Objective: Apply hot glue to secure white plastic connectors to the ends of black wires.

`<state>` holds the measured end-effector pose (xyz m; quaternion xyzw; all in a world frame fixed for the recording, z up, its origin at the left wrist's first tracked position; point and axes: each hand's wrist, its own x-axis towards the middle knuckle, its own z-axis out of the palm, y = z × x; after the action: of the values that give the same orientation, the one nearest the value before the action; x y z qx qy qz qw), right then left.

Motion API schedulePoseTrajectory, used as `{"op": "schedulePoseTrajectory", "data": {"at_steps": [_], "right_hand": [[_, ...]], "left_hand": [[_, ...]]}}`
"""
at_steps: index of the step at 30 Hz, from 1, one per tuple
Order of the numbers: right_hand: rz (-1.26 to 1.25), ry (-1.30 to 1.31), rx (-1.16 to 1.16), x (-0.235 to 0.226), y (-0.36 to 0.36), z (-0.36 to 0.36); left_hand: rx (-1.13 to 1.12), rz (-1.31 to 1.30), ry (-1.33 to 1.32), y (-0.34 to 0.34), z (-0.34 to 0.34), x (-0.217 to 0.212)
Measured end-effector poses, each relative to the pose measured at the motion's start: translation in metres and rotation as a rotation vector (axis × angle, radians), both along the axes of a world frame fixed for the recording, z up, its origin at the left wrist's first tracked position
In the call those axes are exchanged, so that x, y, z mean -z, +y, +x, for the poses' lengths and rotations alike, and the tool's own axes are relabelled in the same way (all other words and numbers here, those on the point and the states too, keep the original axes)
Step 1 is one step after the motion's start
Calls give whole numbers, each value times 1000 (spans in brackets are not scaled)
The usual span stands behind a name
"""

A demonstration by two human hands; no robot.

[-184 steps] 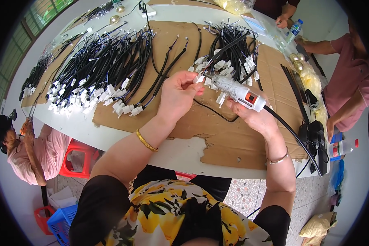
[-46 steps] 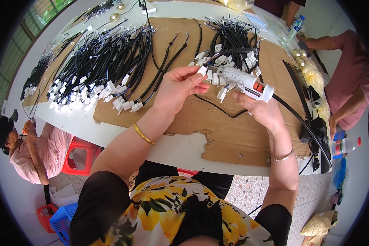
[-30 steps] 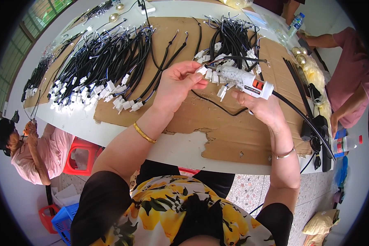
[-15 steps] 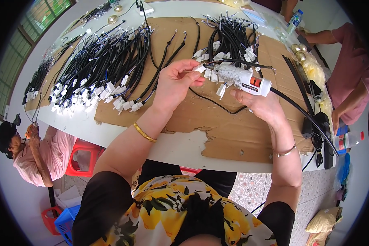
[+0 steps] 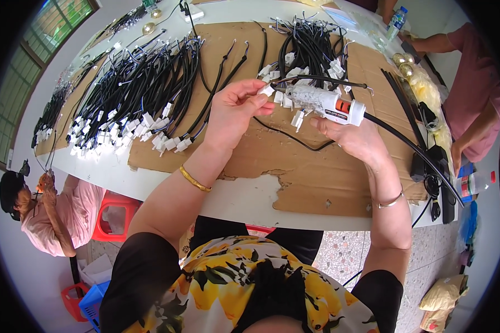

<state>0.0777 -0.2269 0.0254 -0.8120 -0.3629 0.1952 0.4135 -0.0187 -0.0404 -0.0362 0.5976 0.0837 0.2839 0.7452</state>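
The flat brown cardboard sheet (image 5: 316, 183) looks matt and papery, its torn near edge rough and fibrous. Above it, the white cylindrical plastic tool (image 5: 347, 112) is smooth and faintly glossy at the rear, rough and crinkled with a greyish layer at the front; the thick black cable (image 5: 394, 128) has a smooth, rubbery finish. Also above the sheet, the small white block-shaped connector (image 5: 266, 90) is smooth plastic. On the sheet's left part, the slim black sleeved wires (image 5: 161, 72) have a dull sheen. Along the sheet's near edge, the white tabletop (image 5: 233, 204) is smooth. By its right edge, round gold-coloured balls (image 5: 406, 70) shine like polished metal.
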Motion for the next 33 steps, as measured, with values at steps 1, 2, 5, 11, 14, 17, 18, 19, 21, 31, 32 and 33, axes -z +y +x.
{"op": "schedulePoseTrajectory", "data": {"at_steps": [1,2,5,11,14,17,18,19,21,31,32,33], "right_hand": [[1,1,1,0,0,0],[19,-10,-10,1,0,1],[46,-9,-24,0,-1,2],[79,16,-29,4,-2,6],[74,27,-27,4,-2,6],[85,10,-35,4,-3,7],[95,-21,-46,3,-4,7],[95,-21,-46,1,-3,5],[79,2,-36,-2,-4,3],[26,-31,-55,-8,-6,4],[17,-46,-66,-8,-5,5],[7,-61,-79,-8,-5,5]], "left_hand": [[7,-11,-1,0,0,0],[13,-23,-2,1,0,1],[36,-55,-15,2,0,3],[87,-105,-18,2,-1,2],[121,-137,-18,4,-2,3],[149,-189,-15,4,-2,3],[150,-188,-14,4,-1,3],[172,-209,-15,5,-2,3],[194,-229,-17,8,-4,5],[309,-246,21,11,-6,5],[291,-240,26,10,-6,4],[288,-240,27,10,-7,2]]}}
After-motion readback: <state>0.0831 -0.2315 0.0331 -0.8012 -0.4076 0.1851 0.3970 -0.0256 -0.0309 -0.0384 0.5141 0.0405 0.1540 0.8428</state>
